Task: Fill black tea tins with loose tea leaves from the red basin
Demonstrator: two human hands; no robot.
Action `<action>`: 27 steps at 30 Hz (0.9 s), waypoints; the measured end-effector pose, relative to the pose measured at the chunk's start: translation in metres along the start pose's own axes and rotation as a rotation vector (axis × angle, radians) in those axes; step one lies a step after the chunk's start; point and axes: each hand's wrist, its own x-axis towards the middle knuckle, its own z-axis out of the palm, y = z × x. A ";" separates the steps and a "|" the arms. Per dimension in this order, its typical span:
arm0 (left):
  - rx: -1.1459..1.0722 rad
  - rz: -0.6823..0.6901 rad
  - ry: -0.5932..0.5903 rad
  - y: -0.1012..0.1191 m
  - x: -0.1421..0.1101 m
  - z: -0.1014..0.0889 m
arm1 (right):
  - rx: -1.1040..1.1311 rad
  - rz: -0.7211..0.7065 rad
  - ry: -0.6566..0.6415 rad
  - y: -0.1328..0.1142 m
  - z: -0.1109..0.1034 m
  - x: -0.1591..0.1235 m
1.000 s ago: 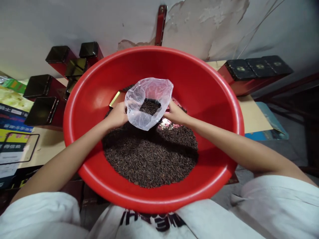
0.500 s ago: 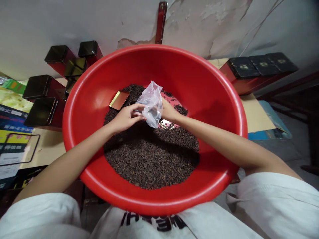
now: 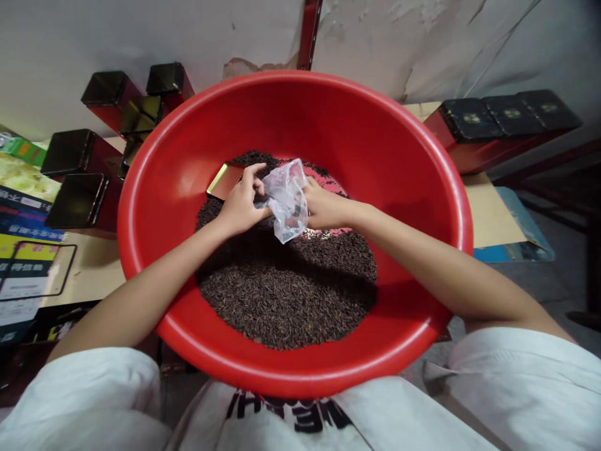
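A big red plastic basin [image 3: 154, 188] sits in front of me, half filled with dark loose tea leaves [image 3: 286, 294]. Over the leaves, my left hand [image 3: 241, 200] and my right hand [image 3: 322, 207] both pinch a clear plastic bag [image 3: 286, 197], which is gathered and crumpled between them. The container that the bag lines is hidden under the bag and my hands. A flat gold tin lid [image 3: 224, 180] lies on the leaves just beyond my left hand.
Several open dark tins with red sides [image 3: 77, 200] stand to the left of the basin. A row of three closed black-lidded red tins [image 3: 507, 116] lies at the right on a cardboard surface [image 3: 488, 213]. Printed boxes [image 3: 23, 263] are at far left.
A second ago the bag stood open, showing tea inside it. My hands have since drawn its mouth together and moved slightly away from me.
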 end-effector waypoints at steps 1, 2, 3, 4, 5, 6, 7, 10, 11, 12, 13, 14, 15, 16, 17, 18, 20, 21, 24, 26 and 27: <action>0.004 -0.007 -0.045 0.002 0.000 -0.001 | -0.024 -0.006 -0.011 -0.004 0.001 0.000; 0.020 -0.013 -0.084 0.005 0.000 -0.001 | -0.042 -0.002 -0.015 -0.009 0.002 0.000; 0.039 -0.023 -0.108 0.008 0.000 -0.002 | -0.047 0.016 -0.009 -0.013 0.002 0.000; 0.055 -0.037 -0.114 0.011 -0.001 -0.002 | -0.032 0.048 0.018 -0.017 0.002 -0.001; 0.066 -0.050 -0.108 0.013 -0.001 -0.002 | 0.001 0.077 0.040 -0.019 0.000 -0.002; 0.068 -0.062 -0.099 0.014 -0.002 -0.002 | 0.050 0.094 0.048 -0.019 -0.002 -0.004; 0.057 -0.071 -0.093 0.014 -0.002 -0.002 | 0.108 0.089 0.038 -0.018 -0.005 -0.006; 0.024 -0.117 -0.031 0.010 -0.004 0.001 | 0.245 -0.002 -0.010 -0.010 -0.011 -0.013; 0.029 -0.135 0.004 0.008 -0.004 0.002 | 0.262 -0.021 0.014 -0.006 -0.010 -0.014; 0.044 -0.149 0.044 0.005 -0.005 0.003 | 0.266 -0.023 0.066 -0.003 -0.007 -0.014; 0.070 -0.157 0.088 0.002 -0.006 0.005 | 0.259 -0.019 0.138 -0.001 -0.001 -0.012; 0.108 -0.157 0.138 -0.001 -0.007 0.007 | 0.240 -0.012 0.218 0.001 0.005 -0.009; 0.157 -0.146 0.195 -0.004 -0.008 0.009 | 0.213 -0.008 0.293 0.002 0.013 -0.005; 0.213 -0.126 0.258 -0.006 -0.009 0.012 | 0.185 -0.005 0.359 0.002 0.020 -0.001; 0.270 -0.099 0.316 -0.007 -0.011 0.014 | 0.162 0.000 0.414 0.003 0.026 0.003; 0.318 -0.067 0.354 -0.008 -0.013 0.016 | 0.151 0.011 0.460 0.003 0.031 0.008; 0.365 0.005 0.337 -0.007 -0.017 0.019 | 0.173 0.049 0.527 0.005 0.037 0.013; 0.362 0.038 0.284 -0.006 -0.019 0.020 | 0.192 0.069 0.548 0.005 0.038 0.014; 0.294 0.140 0.079 -0.002 -0.024 0.020 | 0.176 0.103 0.585 0.008 0.036 0.013; 0.232 0.223 -0.024 -0.001 -0.024 0.017 | 0.145 0.086 0.548 0.010 0.032 0.013; 0.205 0.265 -0.061 -0.001 -0.023 0.015 | 0.156 0.071 0.510 0.011 0.031 0.013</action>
